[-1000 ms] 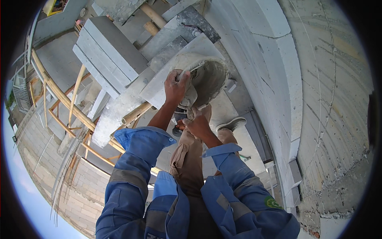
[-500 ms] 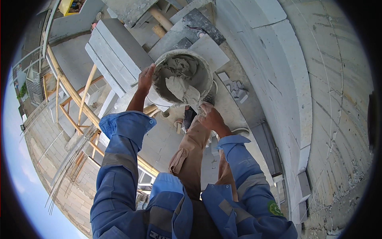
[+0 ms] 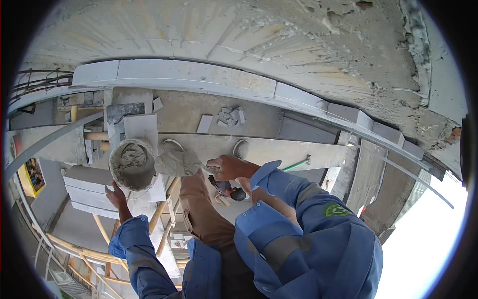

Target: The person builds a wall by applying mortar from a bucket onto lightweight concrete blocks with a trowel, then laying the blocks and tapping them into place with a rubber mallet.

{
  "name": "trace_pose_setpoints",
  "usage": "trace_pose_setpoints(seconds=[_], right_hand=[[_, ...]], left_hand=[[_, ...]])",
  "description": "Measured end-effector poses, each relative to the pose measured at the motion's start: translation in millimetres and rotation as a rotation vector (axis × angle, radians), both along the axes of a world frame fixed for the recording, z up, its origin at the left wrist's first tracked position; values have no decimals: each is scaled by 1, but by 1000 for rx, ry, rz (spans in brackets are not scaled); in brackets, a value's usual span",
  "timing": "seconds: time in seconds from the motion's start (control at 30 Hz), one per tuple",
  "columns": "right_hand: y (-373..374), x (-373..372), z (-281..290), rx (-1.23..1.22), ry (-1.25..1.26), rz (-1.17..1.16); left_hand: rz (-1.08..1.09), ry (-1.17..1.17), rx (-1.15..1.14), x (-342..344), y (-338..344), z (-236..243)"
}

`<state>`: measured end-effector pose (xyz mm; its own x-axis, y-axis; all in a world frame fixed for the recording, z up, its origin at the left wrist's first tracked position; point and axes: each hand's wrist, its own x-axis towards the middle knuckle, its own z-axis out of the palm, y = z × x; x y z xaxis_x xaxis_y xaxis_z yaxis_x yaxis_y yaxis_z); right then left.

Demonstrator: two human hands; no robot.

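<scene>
My left hand [image 3: 117, 197] grips the near rim of a round, mortar-smeared bucket [image 3: 141, 181]. Grey wet mortar [image 3: 133, 158] lies inside it, heaped toward the far side. My right hand [image 3: 226, 168] is closed around the handle of a trowel [image 3: 178, 162], its blade hidden under a thick load of mortar. The load is just right of the bucket, above the concrete ledge and near my left shoe [image 3: 173, 145].
A long wall of pale blocks [image 3: 199, 74] runs across ahead. Block offcuts [image 3: 231, 117] lie before it. A green-handled tool [image 3: 298, 164] rests on the ledge [image 3: 269, 149] at right. Stacked blocks [image 3: 89, 182] and wooden poles [image 3: 102, 229] stand left. A person [image 3: 231, 193] is below.
My view has swung to the right. The trowel, loaded with mortar, has come out of the bucket to its right. My left hand stays at the bucket.
</scene>
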<state>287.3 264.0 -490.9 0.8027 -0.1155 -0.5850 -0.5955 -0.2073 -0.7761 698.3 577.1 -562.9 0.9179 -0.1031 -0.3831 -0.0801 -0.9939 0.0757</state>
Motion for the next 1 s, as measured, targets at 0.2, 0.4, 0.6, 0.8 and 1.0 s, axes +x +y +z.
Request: trace_pose_setpoints(seconds=[0.2,0.4,0.6,0.8,1.0], right_hand=[[-66,-178,74,-214,181,-228],[-135,-345,99,-488,257,-516],[-208,-445,79,-980,286,-574],[-228,-434,28,-1161,422,-500],[-234,-351,22,-1178,337,-391]], left_hand=[[-213,-58,-207,-84,-95,24],[-426,70,-359,-208,-232,55],[-605,208,-517,-329,-285,75],[-614,379,-406,-396,-237,53],[-487,438,-272,-396,-162,44]])
